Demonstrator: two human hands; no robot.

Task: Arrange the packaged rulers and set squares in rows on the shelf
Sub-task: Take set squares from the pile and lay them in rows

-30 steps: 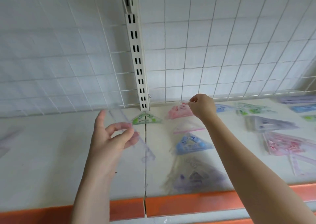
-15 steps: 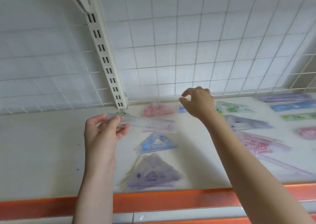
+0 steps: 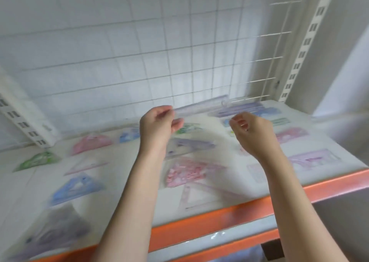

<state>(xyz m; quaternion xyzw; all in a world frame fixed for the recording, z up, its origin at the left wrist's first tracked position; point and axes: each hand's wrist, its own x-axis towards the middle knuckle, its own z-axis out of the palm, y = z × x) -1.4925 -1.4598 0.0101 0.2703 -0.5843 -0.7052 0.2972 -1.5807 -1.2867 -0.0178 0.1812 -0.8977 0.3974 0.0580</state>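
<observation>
My left hand [image 3: 157, 125] pinches one end of a clear packaged ruler [image 3: 201, 105], held in the air over the white shelf [image 3: 127, 205] and pointing right toward the back corner. My right hand [image 3: 251, 133] hovers beside it with fingers curled and nothing in them. Packaged set squares lie scattered on the shelf: a pink one [image 3: 191, 173], a blue one [image 3: 77, 187], a green one [image 3: 38, 160], a purple one [image 3: 191, 144]. Rulers in purple [image 3: 237, 108] and blue lie in rows at the back right.
A white wire grid [image 3: 159, 61] backs the shelf, with slotted uprights at left [image 3: 24, 121] and right [image 3: 303, 47]. An orange strip [image 3: 219, 213] edges the shelf front. A pink pack [image 3: 291, 134] and a purple pack [image 3: 315, 158] lie at the right.
The view has swung right along the shelf. My left hand has carried the clear ruler rightward and raised it. My right hand has come off the back row and drawn nearer.
</observation>
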